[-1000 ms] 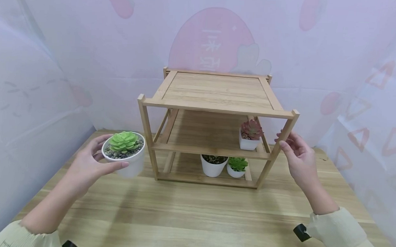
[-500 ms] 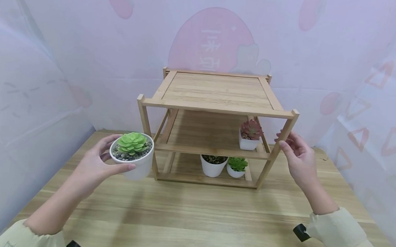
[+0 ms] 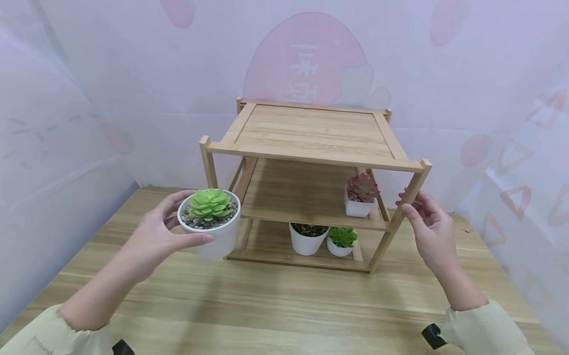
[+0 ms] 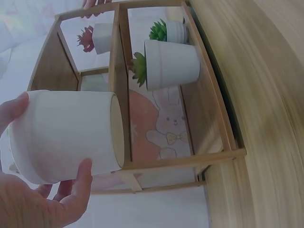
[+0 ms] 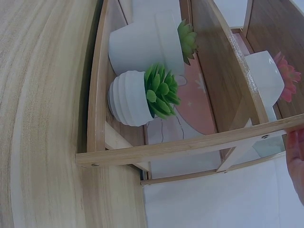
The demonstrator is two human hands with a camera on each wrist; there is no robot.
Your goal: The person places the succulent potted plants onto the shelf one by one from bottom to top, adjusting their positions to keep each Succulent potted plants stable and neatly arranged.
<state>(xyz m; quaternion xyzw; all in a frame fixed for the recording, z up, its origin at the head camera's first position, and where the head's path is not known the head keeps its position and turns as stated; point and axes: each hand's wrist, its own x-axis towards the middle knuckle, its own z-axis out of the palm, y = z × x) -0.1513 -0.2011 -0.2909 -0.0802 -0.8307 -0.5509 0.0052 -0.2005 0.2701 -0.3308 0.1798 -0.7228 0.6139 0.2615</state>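
Observation:
My left hand [image 3: 162, 236] grips a white round pot [image 4: 71, 133] by its sides, thumb in front and fingers around the far side. A green rosette succulent [image 3: 210, 203] sits in grey gravel in that pot, which overlaps the front left post of a wooden three-tier shelf [image 3: 314, 131]. On the other side, my right hand [image 3: 428, 229] holds the shelf's front right post between thumb and fingers. A red succulent [image 3: 362, 186] in a white square pot stands at the right of the middle tier. Two potted plants share the bottom tier: a larger white pot [image 3: 307, 243] and a small ribbed pot [image 5: 128, 99].
The shelf stands on a wood-grain table [image 3: 280, 313]. Pale printed cloth [image 3: 175, 64] hangs behind it and along both sides. The top tier's board [image 3: 314, 129] spans over the lower ones.
My left hand has carried the potted green succulent rightward, from beside the shelf to in front of its left post. The right hand stays on the right post.

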